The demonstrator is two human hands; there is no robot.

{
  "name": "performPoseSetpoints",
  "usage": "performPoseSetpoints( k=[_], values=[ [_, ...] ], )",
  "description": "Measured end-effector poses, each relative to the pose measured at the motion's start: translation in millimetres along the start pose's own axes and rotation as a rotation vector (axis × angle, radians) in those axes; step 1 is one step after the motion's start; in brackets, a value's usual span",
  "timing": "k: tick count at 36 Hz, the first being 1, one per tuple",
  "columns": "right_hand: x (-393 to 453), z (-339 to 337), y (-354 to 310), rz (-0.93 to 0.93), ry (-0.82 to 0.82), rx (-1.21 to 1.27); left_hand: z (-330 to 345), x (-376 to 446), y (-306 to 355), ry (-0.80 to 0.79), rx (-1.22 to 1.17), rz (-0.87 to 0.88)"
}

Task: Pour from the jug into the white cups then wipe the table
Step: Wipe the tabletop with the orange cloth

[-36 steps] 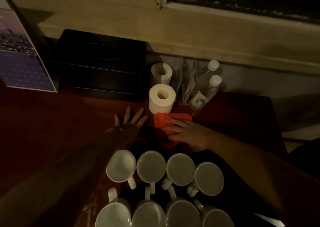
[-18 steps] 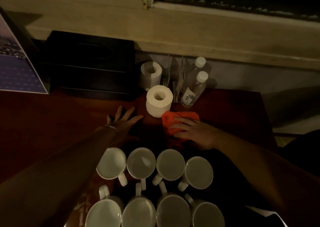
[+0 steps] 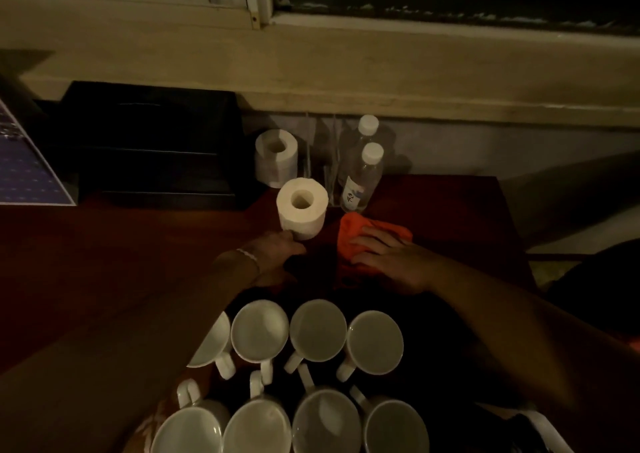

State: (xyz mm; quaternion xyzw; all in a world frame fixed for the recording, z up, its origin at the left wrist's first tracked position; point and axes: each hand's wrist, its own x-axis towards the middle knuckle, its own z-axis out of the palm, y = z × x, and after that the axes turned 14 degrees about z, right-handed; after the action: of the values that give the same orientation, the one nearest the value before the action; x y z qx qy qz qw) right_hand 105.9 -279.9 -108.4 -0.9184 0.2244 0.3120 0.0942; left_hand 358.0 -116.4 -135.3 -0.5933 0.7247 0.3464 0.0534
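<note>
Several white cups stand in two rows at the near edge of the dark red table, their handles turned toward the middle. My right hand lies flat on an orange cloth beyond the cups and presses it to the table. My left hand rests on the table left of the cloth, fingers drawn together, fingertips touching the base of a white toilet roll. It is too dark to tell whether it grips the roll. No jug is in view.
A second toilet roll and two clear bottles stand at the back by the wall. A black box fills the back left, with a printed card beside it. The table's right edge runs just right of the cloth.
My right hand has slid the orange cloth to the right. My left hand, spread flat before, has drawn its fingers together and moved right to the base of the toilet roll.
</note>
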Motion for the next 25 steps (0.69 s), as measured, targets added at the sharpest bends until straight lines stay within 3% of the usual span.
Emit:
performPoseSetpoints(
  k=[3,17,25],
  values=[
    [-3,3,7,0.023,0.01,0.01,-5,7,17,0.038,0.054,0.017],
    [-11,2,46,0.134,-0.056,-0.117,-9,65,71,-0.071,0.373,0.12],
    [3,-4,79,0.169,-0.03,-0.199,8,97,79,-0.065,0.261,0.04]
  ],
)
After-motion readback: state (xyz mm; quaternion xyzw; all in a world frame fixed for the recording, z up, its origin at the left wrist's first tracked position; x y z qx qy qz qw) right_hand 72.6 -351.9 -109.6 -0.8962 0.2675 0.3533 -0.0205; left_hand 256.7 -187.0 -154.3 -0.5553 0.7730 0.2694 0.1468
